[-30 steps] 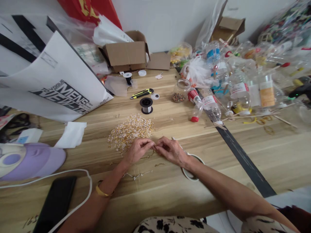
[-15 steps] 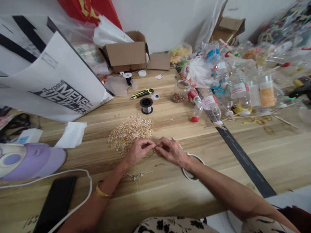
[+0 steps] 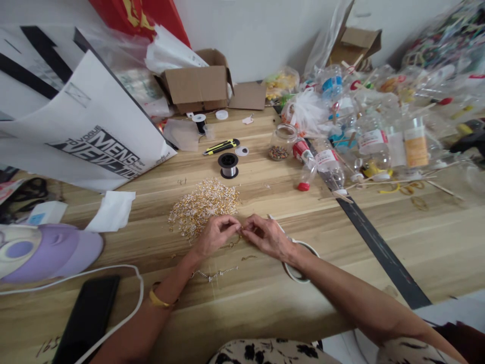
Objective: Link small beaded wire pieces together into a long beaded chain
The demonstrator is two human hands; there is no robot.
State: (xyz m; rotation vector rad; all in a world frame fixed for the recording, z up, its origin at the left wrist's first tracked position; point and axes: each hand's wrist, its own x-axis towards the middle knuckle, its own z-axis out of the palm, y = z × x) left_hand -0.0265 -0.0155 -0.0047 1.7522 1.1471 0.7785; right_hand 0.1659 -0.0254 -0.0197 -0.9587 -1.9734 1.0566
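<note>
My left hand (image 3: 219, 233) and my right hand (image 3: 265, 233) meet tip to tip over the table, each in a pinch. Between the fingertips is a fine gold chain (image 3: 239, 237) that hangs down to the wood; its small end is hidden by the fingers. Just beyond my left hand lies a heap of small gold and silver beads or chain pieces (image 3: 204, 202). A silver bracelet chain (image 3: 215, 275) is stretched out nearer to me, and a short piece of gold chain (image 3: 249, 258) lies below my right hand.
Past the heap stand a wire spool (image 3: 228, 166), a yellow-black utility knife (image 3: 222, 146) and a bead jar (image 3: 282, 144). Plastic bottles (image 3: 329, 162) crowd the right. At left are a phone (image 3: 87, 318), a cable and a purple cap (image 3: 60, 250). A white ring (image 3: 297, 273) lies under my right wrist.
My fingertips have drawn slightly apart, my left hand shifting a little to the left. Everything else on the table stays in place.
</note>
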